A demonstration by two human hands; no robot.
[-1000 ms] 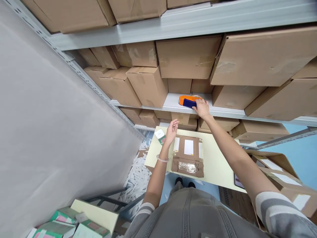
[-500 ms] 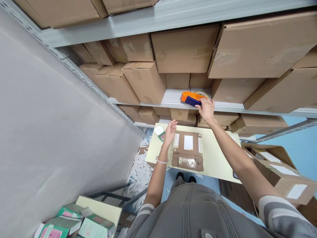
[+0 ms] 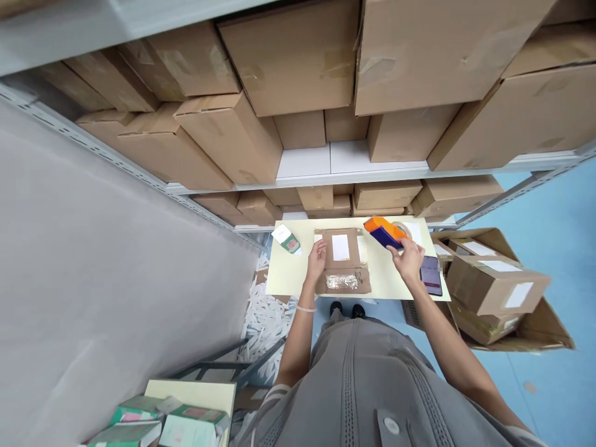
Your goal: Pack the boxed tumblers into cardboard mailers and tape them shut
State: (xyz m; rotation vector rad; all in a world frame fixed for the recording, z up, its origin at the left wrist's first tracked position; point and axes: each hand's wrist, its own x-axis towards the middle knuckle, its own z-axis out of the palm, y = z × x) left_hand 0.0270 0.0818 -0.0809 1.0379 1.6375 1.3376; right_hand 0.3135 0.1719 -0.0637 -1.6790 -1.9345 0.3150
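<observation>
While the right hand (image 3: 408,257) grasps one end of the orange and dark blue tape dispenser (image 3: 384,231), the left hand (image 3: 316,261) has its fingers loosely bent and holds nothing that I can see, at nine o'clock of the brown parcel (image 3: 347,267); whether it presses the edge, I cannot tell. To handle the dispenser well, I think the grip should be firm, because it is supported at one end only and may tip. The left hand should rest well away from its front, where a cutting edge may be. The dispenser is at two o'clock of the parcel, over the worktop (image 3: 288,276), and its front points to ten o'clock. It looks smooth and bright, orange on top and dark blue on the side, and a roll of tape (image 3: 401,230) shows behind it. Farther out, the phone (image 3: 431,275) lies at three o'clock, just beside the right hand, so some care is needed there; the green and white box (image 3: 285,239) is at ten o'clock.
</observation>
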